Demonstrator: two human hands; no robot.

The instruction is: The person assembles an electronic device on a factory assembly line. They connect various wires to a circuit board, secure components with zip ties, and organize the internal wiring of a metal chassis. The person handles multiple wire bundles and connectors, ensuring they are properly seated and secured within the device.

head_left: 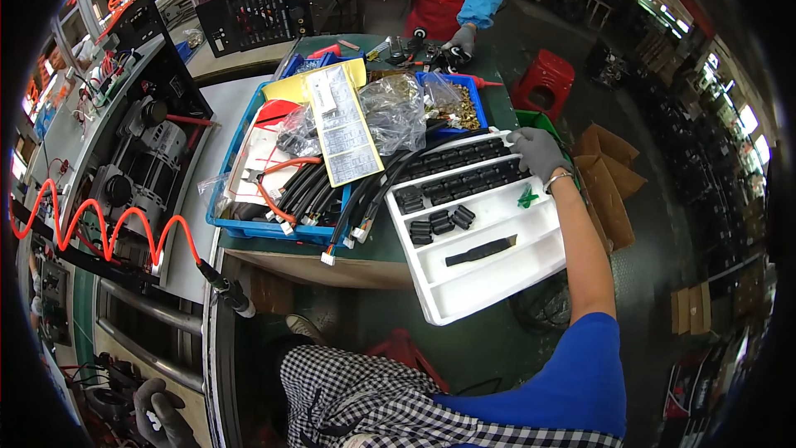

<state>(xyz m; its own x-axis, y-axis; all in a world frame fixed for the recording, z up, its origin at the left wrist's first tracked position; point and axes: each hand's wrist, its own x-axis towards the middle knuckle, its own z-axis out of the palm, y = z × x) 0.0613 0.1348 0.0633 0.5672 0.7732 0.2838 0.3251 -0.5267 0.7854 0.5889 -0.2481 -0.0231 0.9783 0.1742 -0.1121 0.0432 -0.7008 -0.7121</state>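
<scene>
My right hand (541, 152), in a grey glove, closes over the far right corner of a white compartment tray (497, 278); its fingertips are partly hidden. The tray's far rows hold black ribbed cylindrical parts (473, 181), with several loose ones (442, 221) nearer. Another compartment holds a dark flat strip (481, 250), and small green pieces (527, 196) lie near my right wrist. Far off at the lower left, my left hand (163, 413), in a dark grey glove, has curled fingers with a small white bit showing between them; what it is I cannot make out.
Left of the tray, a blue bin (274, 228) holds black cables (311, 195), plastic bags and a printed sheet (344, 124). A coiled orange air hose (133, 220) hangs beside a machine housing (153, 149). Across the bench, a gloved co-worker's hand (461, 40) works near a red stool (543, 83).
</scene>
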